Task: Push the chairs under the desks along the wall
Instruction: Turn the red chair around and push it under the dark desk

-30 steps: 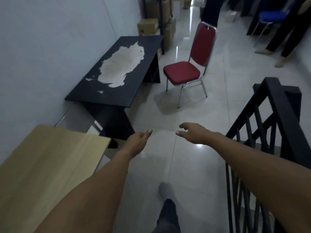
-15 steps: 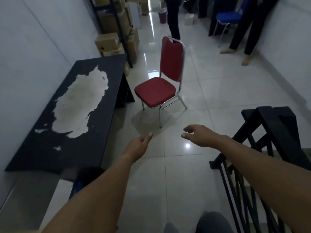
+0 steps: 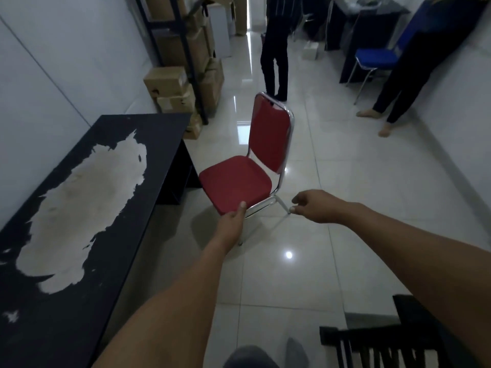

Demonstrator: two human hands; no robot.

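Head view — red chair (image 3: 236,185) stands on the floor (image 3: 345,181) just off the far right corner of the black table (image 3: 79,261), which runs along the left wall. Its seat faces toward the table and toward the person, its back (image 3: 271,136) on the side away from the wall, so the chair sits askew to the table's long edge and well outside it, not yet tucked in.

Left hand (image 3: 231,221) is at the near front corner of the seat, thumb lying on the red edge, fingers apparently curled beneath; whether it has closed firmly I cannot tell. Right hand (image 3: 316,207) hangs free by the chrome rear leg (image 3: 283,207), fingers loosely curved and apart, holding nothing — near the frame but seemingly not touching it.

Left hand is the nearer one and already on the chair. My judgement: the coming move turns on the table lying to the chair's left, so the seat must swing to square with that edge, then slide leftward under it, past the table's end panel (image 3: 183,176).
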